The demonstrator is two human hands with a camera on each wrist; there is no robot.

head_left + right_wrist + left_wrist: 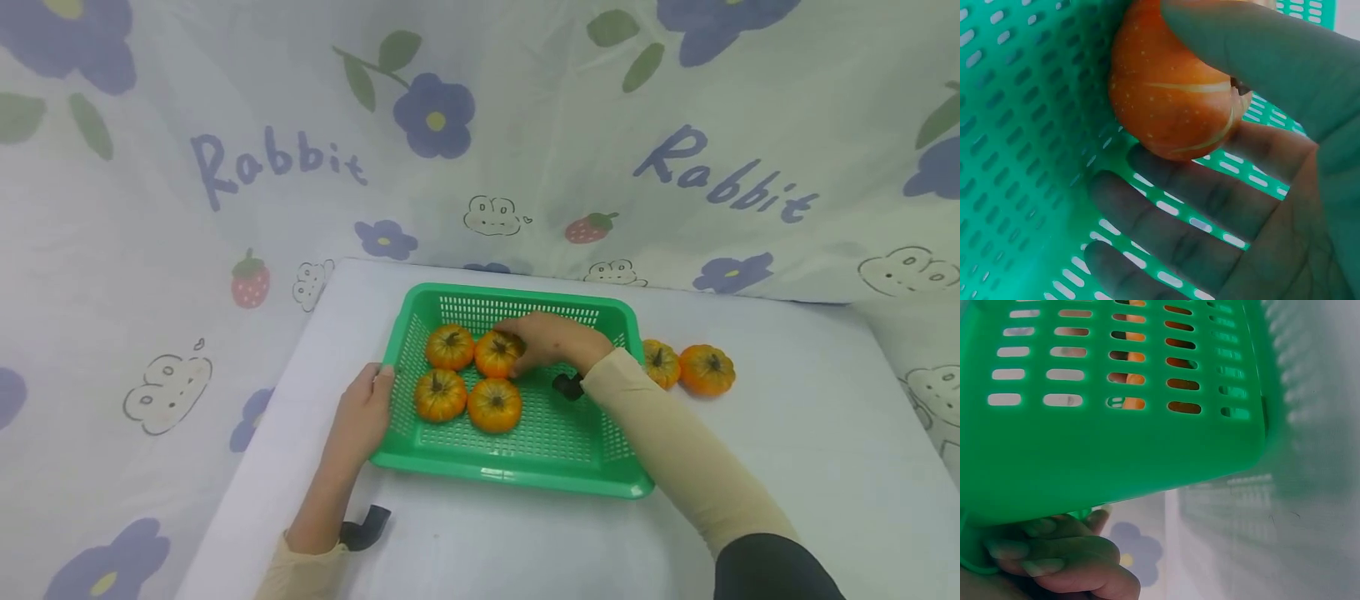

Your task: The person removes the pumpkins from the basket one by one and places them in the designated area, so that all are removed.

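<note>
A green slotted plastic basket [517, 477] holds several small orange pumpkins grouped in its left half. My left hand [363, 417] grips the basket's left rim; in the left wrist view its curled fingers [1079, 565] are under the rim, outside the wall. Inside the basket, my right hand [555, 340] holds the rear right pumpkin [495, 357] of the group. The right wrist view shows that pumpkin [1172, 94] between thumb and index finger, with the other fingers spread below. Close by sit a rear left pumpkin [450, 347], a front left pumpkin [440, 396] and a front right pumpkin [495, 406].
Two more pumpkins, one partly hidden by the basket rim [662, 364] and one fully visible pumpkin [707, 371], lie on the white table [810, 417] right of the basket. A patterned cloth [540, 150] hangs behind the table.
</note>
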